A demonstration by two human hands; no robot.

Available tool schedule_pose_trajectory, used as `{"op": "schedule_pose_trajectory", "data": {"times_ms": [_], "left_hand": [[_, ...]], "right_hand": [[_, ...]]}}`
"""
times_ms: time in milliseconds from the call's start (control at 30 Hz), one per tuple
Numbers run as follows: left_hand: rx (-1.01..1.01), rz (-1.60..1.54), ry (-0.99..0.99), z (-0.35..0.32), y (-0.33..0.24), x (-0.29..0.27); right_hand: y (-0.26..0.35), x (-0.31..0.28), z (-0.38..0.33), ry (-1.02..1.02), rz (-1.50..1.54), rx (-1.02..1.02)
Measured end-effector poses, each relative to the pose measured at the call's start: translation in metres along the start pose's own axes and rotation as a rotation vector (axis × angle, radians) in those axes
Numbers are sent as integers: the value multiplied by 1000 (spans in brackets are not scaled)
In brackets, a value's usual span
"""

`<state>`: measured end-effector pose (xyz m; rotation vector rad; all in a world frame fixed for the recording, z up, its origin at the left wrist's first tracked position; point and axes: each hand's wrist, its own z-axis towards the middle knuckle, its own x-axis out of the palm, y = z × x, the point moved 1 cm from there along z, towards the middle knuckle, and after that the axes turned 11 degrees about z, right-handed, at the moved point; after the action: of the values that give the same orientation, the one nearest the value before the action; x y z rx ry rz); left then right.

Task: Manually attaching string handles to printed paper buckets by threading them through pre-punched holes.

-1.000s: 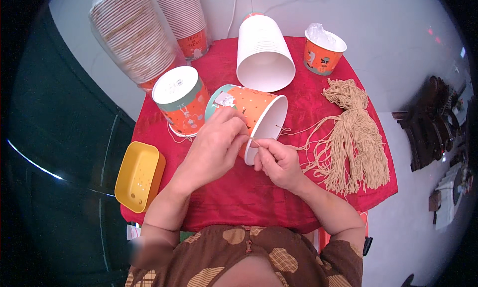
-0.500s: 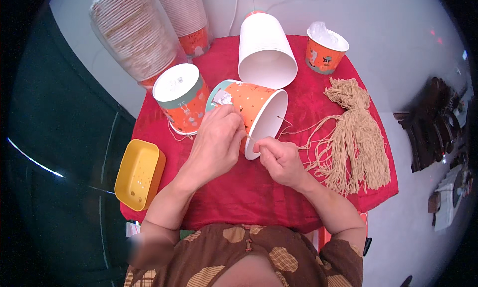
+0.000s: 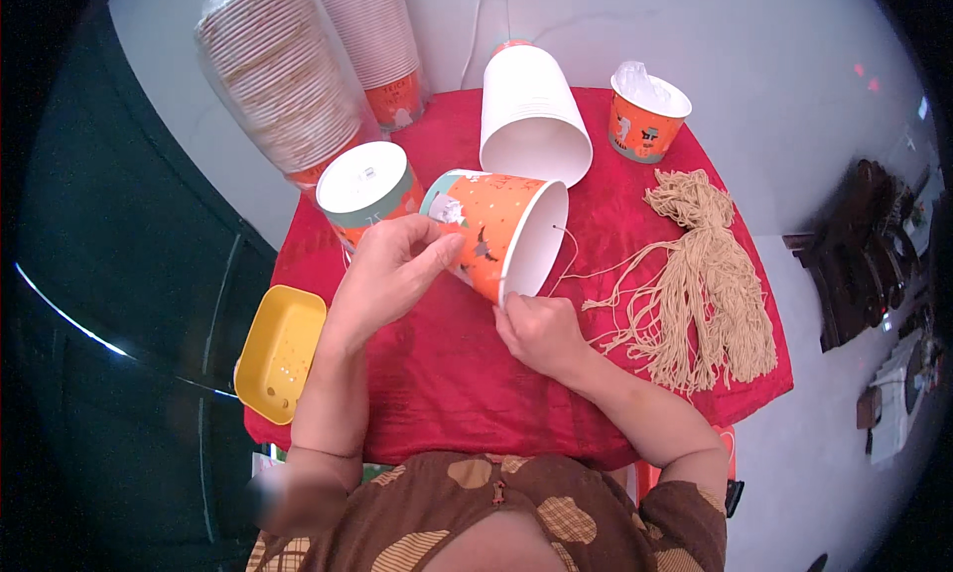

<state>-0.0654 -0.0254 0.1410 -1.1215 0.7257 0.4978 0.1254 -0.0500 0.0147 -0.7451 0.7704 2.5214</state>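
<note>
An orange paper bucket [image 3: 491, 225] with a green base band and printed figures lies tilted on its side, its white mouth facing right. My right hand [image 3: 541, 332] is closed on its lower rim. Beside the bucket's printed wall is my left hand [image 3: 392, 279], thumb and forefinger drawn together; whatever they pinch, if anything, is too small to make out. A thin beige cord [image 3: 569, 259] comes out of a hole in the rim and hangs in a loose loop. Right of it lies a thick bundle of beige cords [image 3: 710, 284], tied near the top.
An upside-down orange bucket [image 3: 362, 183] stands at left, near a yellow plastic bin [image 3: 283, 349]. White nested buckets [image 3: 536, 106] lie behind; tall wrapped stacks [image 3: 283, 81] rise at back left. A small bucket [image 3: 647, 124] holding clear plastic stands back right on the red cloth [image 3: 467, 403].
My left hand has moved left and away from the rim, its thumb now showing. My right hand has shifted slightly down-left onto the bucket's lower rim.
</note>
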Motion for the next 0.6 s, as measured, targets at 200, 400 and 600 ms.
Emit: {"op": "schedule_pose_trajectory", "data": {"times_ms": [200,400,600], "left_hand": [[-165,134,206,10,17,7],[-161,-658,361,18,34,52],[26,-1273,-46,15,14,88]], "right_hand": [[-3,-18,6,-234,53,70],[1,-31,8,-374,139,1],[3,-30,2,-319,190,-39]]}}
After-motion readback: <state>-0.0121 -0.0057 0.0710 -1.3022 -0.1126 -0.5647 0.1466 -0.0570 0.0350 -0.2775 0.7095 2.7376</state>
